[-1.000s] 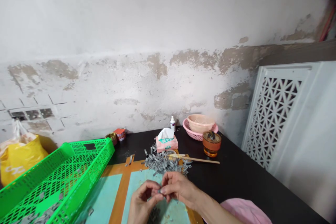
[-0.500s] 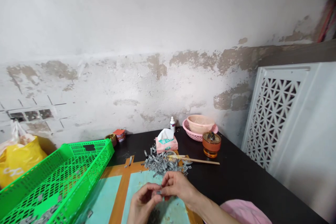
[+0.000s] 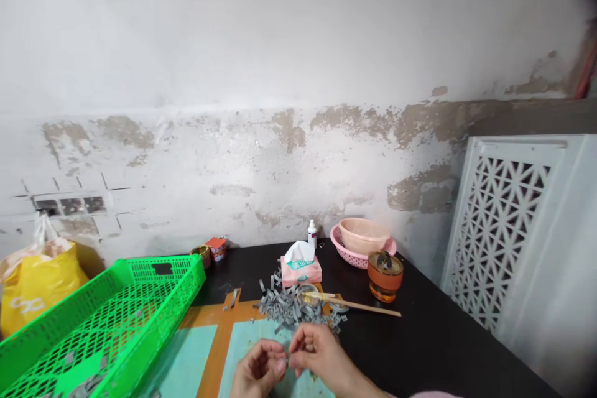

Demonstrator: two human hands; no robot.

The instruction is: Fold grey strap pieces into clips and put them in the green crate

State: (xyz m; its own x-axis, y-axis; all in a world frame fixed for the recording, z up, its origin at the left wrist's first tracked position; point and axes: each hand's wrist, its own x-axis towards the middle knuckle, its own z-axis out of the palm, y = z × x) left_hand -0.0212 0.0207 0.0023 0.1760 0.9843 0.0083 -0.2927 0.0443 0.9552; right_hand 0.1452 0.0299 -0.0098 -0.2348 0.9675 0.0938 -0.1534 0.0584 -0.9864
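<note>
My left hand and my right hand meet low in the view over a teal and orange board. Both are closed, fingertips pinched together on a small grey piece held between them. Just beyond my hands lies a heap of grey strip pieces on the black table. A wooden stick lies beside the heap.
A green plastic crate with a few grey pieces stands tilted at the left, a yellow bag behind it. At the back are a pink tissue pack, a small white bottle, a pink basket with a bowl, an orange jar. A white lattice panel stands right.
The view has tilted up a little, so everything sits lower in the picture. My hands stay together on the small grey piece.
</note>
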